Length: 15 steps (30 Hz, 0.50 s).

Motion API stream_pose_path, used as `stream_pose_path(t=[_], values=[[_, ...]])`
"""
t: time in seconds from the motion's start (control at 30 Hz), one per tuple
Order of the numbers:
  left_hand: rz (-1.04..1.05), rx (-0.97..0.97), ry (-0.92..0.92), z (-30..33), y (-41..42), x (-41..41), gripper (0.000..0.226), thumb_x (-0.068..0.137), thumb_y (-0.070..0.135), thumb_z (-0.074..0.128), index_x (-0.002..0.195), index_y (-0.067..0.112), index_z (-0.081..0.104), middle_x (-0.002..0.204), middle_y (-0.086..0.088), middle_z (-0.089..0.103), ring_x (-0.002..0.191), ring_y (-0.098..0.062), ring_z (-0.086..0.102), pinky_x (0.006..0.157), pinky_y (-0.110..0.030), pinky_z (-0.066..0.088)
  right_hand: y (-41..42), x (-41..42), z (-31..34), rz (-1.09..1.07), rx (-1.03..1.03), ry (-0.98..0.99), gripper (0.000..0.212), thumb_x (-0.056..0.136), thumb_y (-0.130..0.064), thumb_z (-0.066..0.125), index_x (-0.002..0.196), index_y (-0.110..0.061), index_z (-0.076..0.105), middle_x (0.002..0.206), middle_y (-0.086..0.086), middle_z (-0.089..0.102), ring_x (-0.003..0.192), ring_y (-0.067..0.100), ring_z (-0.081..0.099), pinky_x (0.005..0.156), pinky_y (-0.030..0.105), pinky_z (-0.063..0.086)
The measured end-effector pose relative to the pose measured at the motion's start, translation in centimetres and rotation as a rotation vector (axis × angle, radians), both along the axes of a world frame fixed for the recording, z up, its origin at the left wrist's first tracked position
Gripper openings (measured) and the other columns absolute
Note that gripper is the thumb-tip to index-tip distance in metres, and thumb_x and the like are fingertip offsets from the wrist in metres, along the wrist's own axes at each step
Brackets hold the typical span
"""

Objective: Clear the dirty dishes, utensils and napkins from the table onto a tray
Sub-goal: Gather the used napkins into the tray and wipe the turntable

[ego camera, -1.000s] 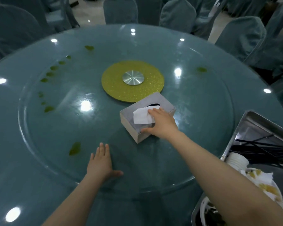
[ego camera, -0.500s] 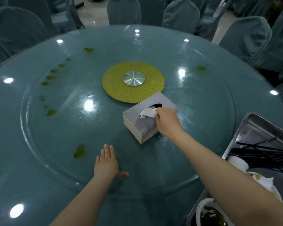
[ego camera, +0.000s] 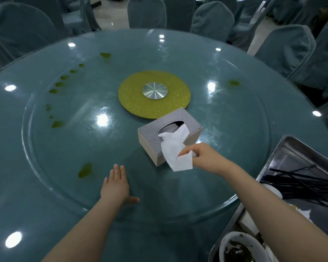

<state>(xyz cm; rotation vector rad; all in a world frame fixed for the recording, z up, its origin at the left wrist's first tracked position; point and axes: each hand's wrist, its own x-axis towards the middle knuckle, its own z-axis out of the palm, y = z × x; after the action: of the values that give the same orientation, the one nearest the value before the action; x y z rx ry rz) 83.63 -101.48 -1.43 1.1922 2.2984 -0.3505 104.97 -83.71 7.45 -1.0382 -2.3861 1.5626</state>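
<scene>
Tissue (ego camera: pixel 175 148): one white sheet, half drawn from the oval slot of one grey tissue box (ego camera: pixel 169 135), which sits on the glass turntable (ego camera: pixel 225 148) just toward 5 o'clock of the gold centre disc (ego camera: pixel 154 94). Pinched at its lower edge between thumb and fingertips of the right hand (ego camera: pixel 201 156); upper end trails into the slot. Judged very light, soft, limp and easily torn; best gripped near the slot and drawn straight out, box steadied if it lifts.

Left hand (ego camera: pixel 115 186): pressed flat on the turntable at 6 o'clock, fingers straight and together, thumb spread, holding nothing.

Green sauce spots (ego camera: pixel 85 170): about eleven counted, mostly along the 9 to 11 o'clock arc, one near 7 o'clock, one near 2 o'clock. Probably the target for the sheet.

Steel tray (ego camera: pixel 292 146): one, at the 4 o'clock edge of the table (ego camera: pixel 17 195). Loaded with a bundle of black chopsticks (ego camera: pixel 301 184), number not countable, and one soiled bowl (ego camera: pixel 239 246); other white crockery partly hidden behind the right forearm. Judged nearly complete: no dishes seen on the table.
</scene>
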Motion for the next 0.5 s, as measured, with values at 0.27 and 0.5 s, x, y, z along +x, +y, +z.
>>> stream_pose_path(t=[0.27,0.5], values=[[-0.011,-0.003,0.010,-0.5,-0.5,-1.9,0.135,0.067,0.067,0.069,0.146,0.007,-0.022,0.156,-0.012,-0.024,0.147,-0.025,-0.009,0.119,-0.041,0.007,1.6,-1.4,-1.2,0.042,0.446,-0.151,0.007,0.077,-0.032,0.073,0.082,-0.030,0.077,0.098,-0.003,0.062,0.097,0.011,0.053,0.085,0.026,0.042],[-0.023,-0.027,0.029,-0.7,-0.7,-3.2,0.134,0.068,0.066,0.069,0.146,0.007,-0.023,0.156,-0.012,-0.025,0.147,-0.024,-0.009,0.119,-0.041,0.006,2.0,-5.6,-2.1,0.166,0.821,-0.231,0.028,0.090,-0.016,0.059,0.114,-0.025,0.070,0.143,0.002,0.048,0.135,0.026,0.037,0.105,0.042,0.033]])
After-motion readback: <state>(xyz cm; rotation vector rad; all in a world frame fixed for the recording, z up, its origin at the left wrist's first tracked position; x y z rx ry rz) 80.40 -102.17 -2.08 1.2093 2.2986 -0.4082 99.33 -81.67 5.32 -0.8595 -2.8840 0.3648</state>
